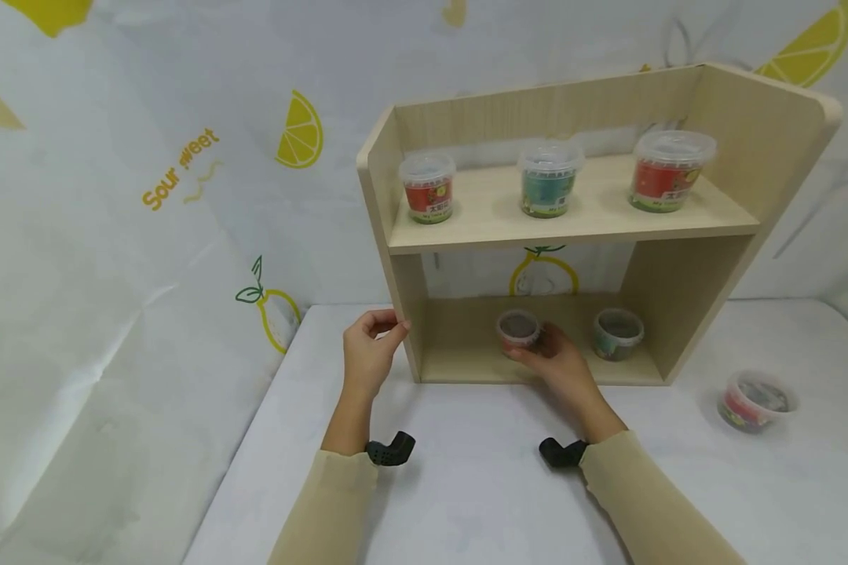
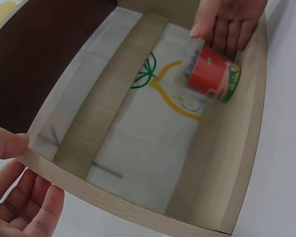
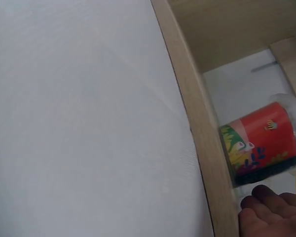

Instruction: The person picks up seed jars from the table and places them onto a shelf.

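Observation:
A two-tier wooden shelf [image 1: 502, 237] stands on the table. My left hand [image 1: 372, 345] pinches the front edge of its left side panel, thumb on one face and fingers on the other, as the left wrist view shows. On the lower board stands a red-labelled plastic cup [image 1: 517, 329] with a clear lid. My right hand [image 1: 558, 362] is at the cup's right side, thumb near the lid. In the right wrist view, its loosely bent fingers [image 3: 269, 210] lie beside the cup with a small gap. A teal-labelled cup [image 1: 618, 335] stands farther right on the same board.
Along the upper board stand a small red cup [image 1: 428, 188], a teal cup [image 1: 548, 179] and a larger red cup [image 1: 670, 171]. Another pink-red cup [image 1: 756, 402] sits on the white table right of the shelf. A lemon-print cloth [image 1: 148, 314] hangs behind.

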A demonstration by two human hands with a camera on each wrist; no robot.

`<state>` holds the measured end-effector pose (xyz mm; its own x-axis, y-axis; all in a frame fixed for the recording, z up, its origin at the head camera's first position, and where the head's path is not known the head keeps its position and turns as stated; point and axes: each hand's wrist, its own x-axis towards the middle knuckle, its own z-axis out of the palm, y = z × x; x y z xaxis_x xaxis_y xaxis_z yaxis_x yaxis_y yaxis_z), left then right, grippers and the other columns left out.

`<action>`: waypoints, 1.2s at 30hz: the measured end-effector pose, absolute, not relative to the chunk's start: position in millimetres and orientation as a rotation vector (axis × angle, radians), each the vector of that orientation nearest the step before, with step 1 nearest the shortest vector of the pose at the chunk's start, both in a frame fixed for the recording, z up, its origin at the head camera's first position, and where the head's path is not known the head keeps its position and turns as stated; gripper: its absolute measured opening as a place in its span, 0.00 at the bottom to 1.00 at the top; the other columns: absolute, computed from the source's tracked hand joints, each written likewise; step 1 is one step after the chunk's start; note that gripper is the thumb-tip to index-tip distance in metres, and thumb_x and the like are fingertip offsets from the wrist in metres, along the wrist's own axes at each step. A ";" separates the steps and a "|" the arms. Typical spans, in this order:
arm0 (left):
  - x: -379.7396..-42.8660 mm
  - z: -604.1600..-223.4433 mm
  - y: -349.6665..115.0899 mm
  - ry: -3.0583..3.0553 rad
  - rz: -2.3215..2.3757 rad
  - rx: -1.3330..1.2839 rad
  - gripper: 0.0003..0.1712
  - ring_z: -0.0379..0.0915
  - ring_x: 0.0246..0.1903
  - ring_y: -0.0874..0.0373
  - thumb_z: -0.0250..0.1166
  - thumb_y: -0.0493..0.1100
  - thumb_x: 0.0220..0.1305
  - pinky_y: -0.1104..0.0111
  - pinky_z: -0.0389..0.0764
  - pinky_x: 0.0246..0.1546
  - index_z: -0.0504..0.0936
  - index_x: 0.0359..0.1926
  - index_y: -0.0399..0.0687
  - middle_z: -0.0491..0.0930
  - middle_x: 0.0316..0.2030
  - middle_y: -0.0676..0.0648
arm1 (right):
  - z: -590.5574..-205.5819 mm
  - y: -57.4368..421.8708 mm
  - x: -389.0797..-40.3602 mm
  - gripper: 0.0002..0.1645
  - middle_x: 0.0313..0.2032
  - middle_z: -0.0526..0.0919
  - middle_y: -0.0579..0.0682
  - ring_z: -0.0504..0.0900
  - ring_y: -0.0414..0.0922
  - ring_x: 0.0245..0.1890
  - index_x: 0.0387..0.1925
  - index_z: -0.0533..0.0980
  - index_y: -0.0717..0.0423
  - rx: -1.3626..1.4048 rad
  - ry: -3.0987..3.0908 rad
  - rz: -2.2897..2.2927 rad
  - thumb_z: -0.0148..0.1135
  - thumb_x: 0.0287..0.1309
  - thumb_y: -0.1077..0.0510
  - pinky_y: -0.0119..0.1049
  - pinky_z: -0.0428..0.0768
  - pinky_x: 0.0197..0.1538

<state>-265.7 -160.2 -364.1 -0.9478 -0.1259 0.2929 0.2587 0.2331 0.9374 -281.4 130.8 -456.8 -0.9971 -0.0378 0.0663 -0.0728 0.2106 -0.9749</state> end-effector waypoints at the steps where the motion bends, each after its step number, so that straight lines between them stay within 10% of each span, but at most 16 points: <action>1: -266.1 -364.4 -160.2 -2.204 -1.768 -0.123 0.11 0.79 0.46 0.50 0.69 0.35 0.60 0.70 0.77 0.43 0.82 0.43 0.33 0.83 0.42 0.37 | -454.9 132.5 -278.7 0.56 0.73 0.57 0.65 0.57 0.59 0.73 0.76 0.45 0.63 0.105 -2.432 1.973 0.69 0.59 0.50 0.52 0.61 0.71; 20: -266.6 -371.5 -159.7 -2.212 -1.771 -0.127 0.11 0.78 0.46 0.50 0.69 0.36 0.60 0.72 0.77 0.42 0.82 0.43 0.33 0.83 0.42 0.38 | -422.8 165.0 -230.3 0.55 0.73 0.54 0.69 0.55 0.63 0.73 0.74 0.46 0.71 0.032 -2.732 1.948 0.63 0.63 0.44 0.57 0.58 0.71; 24: -278.0 -383.6 -163.9 -2.215 -1.772 -0.120 0.12 0.78 0.47 0.50 0.70 0.37 0.60 0.70 0.77 0.42 0.82 0.43 0.34 0.83 0.43 0.38 | -398.4 176.5 -221.5 0.49 0.70 0.62 0.68 0.64 0.60 0.70 0.72 0.54 0.70 0.089 -2.715 1.835 0.63 0.64 0.46 0.36 0.72 0.63; 31: -288.1 -393.1 -167.8 -2.178 -1.777 -0.151 0.12 0.78 0.46 0.53 0.72 0.41 0.59 0.71 0.78 0.41 0.84 0.42 0.39 0.83 0.42 0.41 | -351.1 212.3 -196.4 0.38 0.54 0.81 0.34 0.78 0.23 0.51 0.69 0.63 0.64 0.133 -2.468 1.788 0.65 0.63 0.54 0.15 0.73 0.46; 36: -287.6 -393.0 -168.5 -2.154 -1.771 -0.174 0.11 0.79 0.44 0.54 0.72 0.41 0.58 0.72 0.79 0.39 0.84 0.40 0.41 0.83 0.40 0.43 | -329.1 243.3 -176.2 0.30 0.45 0.84 0.23 0.80 0.21 0.44 0.64 0.72 0.49 0.009 -2.330 1.694 0.67 0.61 0.59 0.12 0.69 0.45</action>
<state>-287.6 -168.5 -393.0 -0.9328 -0.1227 0.3389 0.3088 0.2129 0.9270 -176.2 243.3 -329.1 -0.9662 0.1464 0.2122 -0.1568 0.3199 -0.9344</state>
